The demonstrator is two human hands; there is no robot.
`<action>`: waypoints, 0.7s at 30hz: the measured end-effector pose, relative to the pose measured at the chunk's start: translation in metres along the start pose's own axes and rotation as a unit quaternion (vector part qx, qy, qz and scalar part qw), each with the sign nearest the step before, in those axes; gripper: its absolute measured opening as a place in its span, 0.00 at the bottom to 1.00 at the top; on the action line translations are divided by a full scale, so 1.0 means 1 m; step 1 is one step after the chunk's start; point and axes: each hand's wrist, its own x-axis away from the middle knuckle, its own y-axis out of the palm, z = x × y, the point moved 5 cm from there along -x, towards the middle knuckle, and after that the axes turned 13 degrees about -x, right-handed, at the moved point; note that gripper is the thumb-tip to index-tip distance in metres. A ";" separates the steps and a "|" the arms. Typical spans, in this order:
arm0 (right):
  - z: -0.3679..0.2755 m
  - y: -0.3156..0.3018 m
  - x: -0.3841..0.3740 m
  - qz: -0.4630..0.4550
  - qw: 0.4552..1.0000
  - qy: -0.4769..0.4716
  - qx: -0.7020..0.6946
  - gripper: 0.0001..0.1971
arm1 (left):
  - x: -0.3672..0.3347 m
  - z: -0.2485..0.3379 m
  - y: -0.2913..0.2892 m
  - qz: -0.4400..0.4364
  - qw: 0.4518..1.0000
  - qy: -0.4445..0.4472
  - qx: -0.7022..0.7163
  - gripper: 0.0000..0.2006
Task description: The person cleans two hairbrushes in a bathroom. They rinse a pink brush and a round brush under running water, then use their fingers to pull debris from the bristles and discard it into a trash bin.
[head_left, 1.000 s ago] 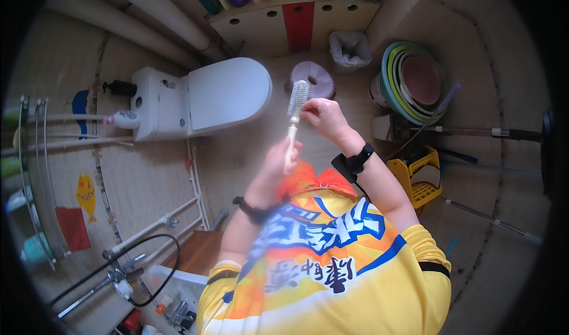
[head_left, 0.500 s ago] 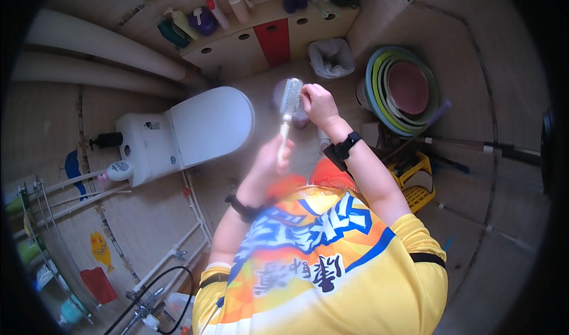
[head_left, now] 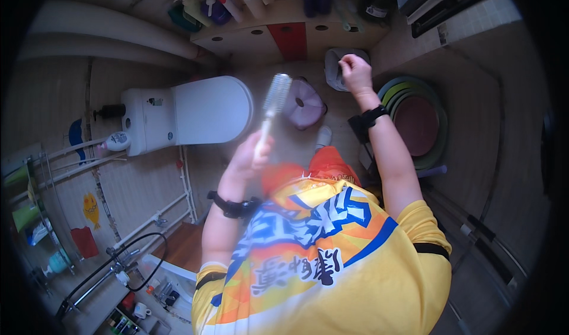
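A round hairbrush (head_left: 277,93) with a pale handle stands upright in my left hand (head_left: 248,157), whose fingers are wrapped round the handle. Its bristle head points away from me, next to a lilac stool (head_left: 308,111). My right hand (head_left: 358,76) is stretched out over the lined waste bin (head_left: 332,77), apart from the brush. Thumb and fingers are pinched together there; whatever they hold, if anything, is too small to make out.
On the left is a white toilet (head_left: 213,109) with its lid down. Nested basins (head_left: 417,124) stand at the right. Several bottles line a low cabinet (head_left: 249,41) at the far wall. A shower hose (head_left: 133,240) hangs at lower left.
My right hand has left the brush's bristles and moved right, over the waste bin. My left hand has shifted slightly left with the hairbrush. The view has turned a little.
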 end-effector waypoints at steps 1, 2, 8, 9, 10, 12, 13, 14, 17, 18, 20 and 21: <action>0.018 -0.010 -0.008 0.001 1.000 0.016 0.025 0.03 | 0.002 0.001 -0.006 0.003 1.000 0.007 0.015 0.14; 0.037 -0.014 -0.012 -0.008 0.997 0.077 -0.006 0.03 | 0.005 0.002 -0.012 0.024 0.999 0.005 0.033 0.14; 0.096 -0.015 -0.038 -0.035 0.934 0.289 -0.206 0.02 | 0.015 0.005 -0.050 0.167 0.980 0.075 0.076 0.15; 0.105 -0.016 -0.044 -0.034 0.932 0.300 -0.199 0.02 | 0.017 0.006 -0.055 0.196 0.972 0.095 0.086 0.15; 0.114 -0.015 -0.047 -0.034 0.930 0.313 -0.191 0.02 | 0.018 0.002 -0.069 0.228 0.962 0.108 0.104 0.16; 0.133 -0.016 -0.052 -0.031 0.922 0.343 -0.179 0.02 | 0.025 -0.007 -0.103 0.325 0.927 0.145 0.120 0.17; 0.142 -0.016 -0.055 -0.031 0.916 0.358 -0.177 0.02 | 0.030 -0.015 -0.123 0.372 0.904 0.156 0.138 0.18; 0.153 -0.014 -0.056 -0.031 0.910 0.374 -0.175 0.02 | 0.036 -0.026 -0.140 0.421 0.878 0.166 0.155 0.18; 0.216 -0.013 -0.059 -0.015 0.905 0.390 -0.171 0.02 | 0.051 -0.065 -0.183 0.511 0.811 0.199 0.203 0.17; 0.238 -0.009 -0.057 -0.011 0.905 0.396 -0.158 0.02 | 0.056 -0.079 -0.195 0.537 0.782 0.212 0.234 0.16; 0.281 0.001 -0.043 -0.007 0.900 0.415 -0.135 0.03 | 0.083 -0.115 -0.229 0.658 0.692 0.211 0.209 0.16; 0.305 0.004 -0.037 -0.012 0.894 0.429 -0.124 0.04 | 0.094 -0.126 -0.236 0.688 0.666 0.198 0.209 0.17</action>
